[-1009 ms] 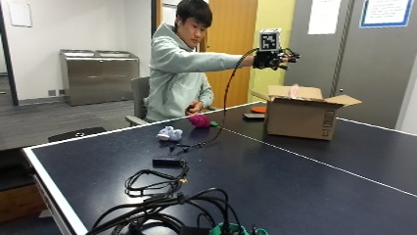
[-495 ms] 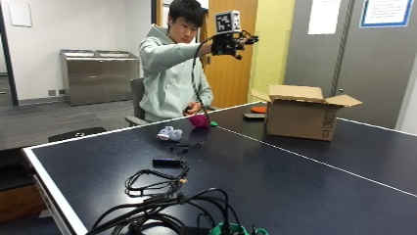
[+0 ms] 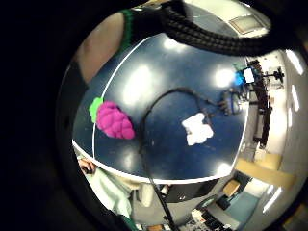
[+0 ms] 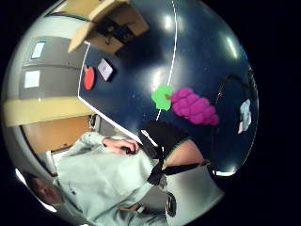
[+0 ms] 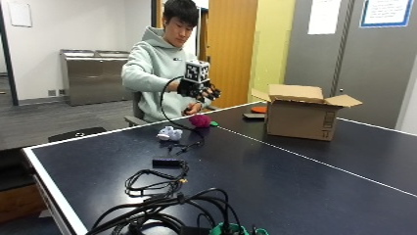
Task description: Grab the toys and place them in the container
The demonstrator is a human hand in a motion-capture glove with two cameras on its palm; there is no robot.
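A purple grape toy (image 5: 200, 121) with a green leaf lies on the blue table (image 5: 273, 181) near the person's edge. A white toy (image 5: 171, 133) lies just beside it, next to a black cable. My gloved right hand (image 5: 198, 89) hovers in the air above the grape toy, fingers spread and holding nothing. Both palm views look down on the grape toy (image 3: 114, 120) (image 4: 194, 107) and the white toy (image 3: 197, 129) (image 4: 244, 115). The open cardboard box (image 5: 303, 115) stands further along the table, to the right in the outside view.
A red toy (image 5: 259, 109) and a flat dark item (image 5: 253, 116) lie by the box near the table edge. A small black block (image 5: 168, 162) and tangled black cables (image 5: 163, 196) cover the near left of the table. The person's bare hand (image 4: 124, 146) rests at the edge.
My hand has swung away from above the box, back towards the person, and come down to hover over the grape toy. The toys have not moved.
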